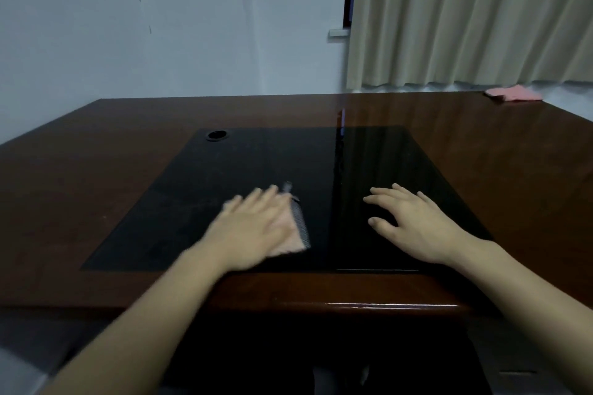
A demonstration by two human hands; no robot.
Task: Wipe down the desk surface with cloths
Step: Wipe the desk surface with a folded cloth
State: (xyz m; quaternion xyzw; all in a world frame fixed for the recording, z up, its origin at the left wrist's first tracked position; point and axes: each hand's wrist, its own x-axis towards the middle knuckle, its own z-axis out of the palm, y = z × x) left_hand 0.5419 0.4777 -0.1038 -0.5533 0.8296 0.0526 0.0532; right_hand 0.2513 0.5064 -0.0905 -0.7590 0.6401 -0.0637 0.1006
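Note:
A glossy brown wooden desk [481, 151] with a black inlay panel [224, 189] fills the view. My left hand [247, 228] lies flat on a pink cloth [293, 234] with a grey edge, pressing it onto the black panel near the front middle. The hand is blurred. My right hand [414, 221] rests on the black panel to the right, fingers spread, nothing under it. A second pink cloth [513, 94] lies at the desk's far right corner, out of reach of both hands.
A round cable hole [217, 135] sits at the black panel's far left. The desk's rounded front edge [369, 305] is close to me. A white wall stands behind the desk and a beige curtain [465, 16] hangs at the back right.

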